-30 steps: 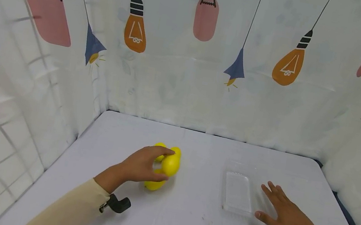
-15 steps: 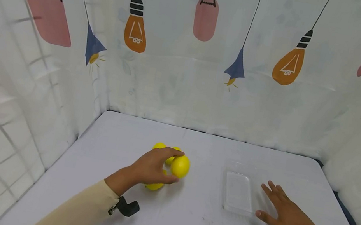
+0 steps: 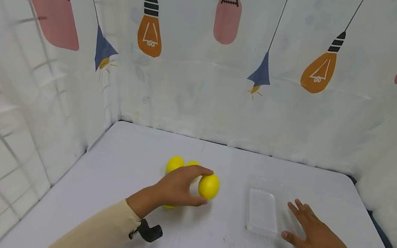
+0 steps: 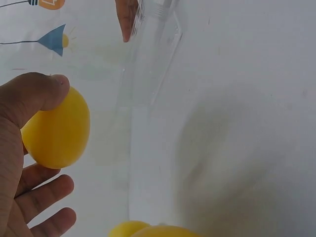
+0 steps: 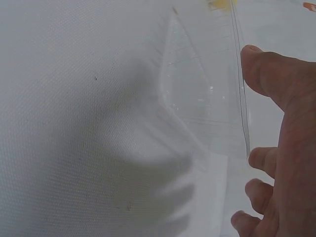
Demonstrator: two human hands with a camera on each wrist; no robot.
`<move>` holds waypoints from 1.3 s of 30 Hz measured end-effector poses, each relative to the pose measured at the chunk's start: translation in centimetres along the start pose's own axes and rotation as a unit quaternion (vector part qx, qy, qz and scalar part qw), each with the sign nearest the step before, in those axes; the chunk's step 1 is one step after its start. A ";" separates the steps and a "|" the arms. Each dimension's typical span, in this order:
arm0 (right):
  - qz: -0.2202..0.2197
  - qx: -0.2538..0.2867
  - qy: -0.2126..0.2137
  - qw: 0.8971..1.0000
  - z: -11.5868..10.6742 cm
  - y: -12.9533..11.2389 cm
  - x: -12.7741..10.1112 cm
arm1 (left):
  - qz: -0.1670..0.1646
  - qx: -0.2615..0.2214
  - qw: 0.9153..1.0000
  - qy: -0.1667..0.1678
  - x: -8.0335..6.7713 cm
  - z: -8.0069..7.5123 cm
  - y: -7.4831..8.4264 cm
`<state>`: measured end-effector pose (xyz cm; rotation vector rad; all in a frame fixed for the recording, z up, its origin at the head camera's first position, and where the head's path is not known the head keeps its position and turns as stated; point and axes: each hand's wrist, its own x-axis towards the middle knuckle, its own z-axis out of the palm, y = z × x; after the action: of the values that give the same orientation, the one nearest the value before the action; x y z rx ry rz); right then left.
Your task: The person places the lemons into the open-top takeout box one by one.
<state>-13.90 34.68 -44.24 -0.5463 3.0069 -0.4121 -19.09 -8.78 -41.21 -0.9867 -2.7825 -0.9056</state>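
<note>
The left hand pinches a yellow lemon between its curled thumb and fingertips, holding it just above the white table. Behind the knuckles lie other lemons, close together and partly hidden by the hand; one peeks out beneath the palm. Beyond the held lemon, toward the other hand, a clear plastic tray sits on the table with nothing between it and the fruit. The right hand rests flat with its fingers spread and straight, the thumb tip just beside the tray's near corner. Curtains printed with light bulbs enclose the table.
</note>
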 end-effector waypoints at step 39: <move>0.007 0.003 -0.013 1.000 0.0 -0.4 0.0 | 0.026 0.012 0.999 -0.025 2.5 3.8 3.4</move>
<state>-13.78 34.34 -44.09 -0.5255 2.9824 -0.4088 -18.50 -3.17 -42.02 -1.0867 -2.7880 -0.8497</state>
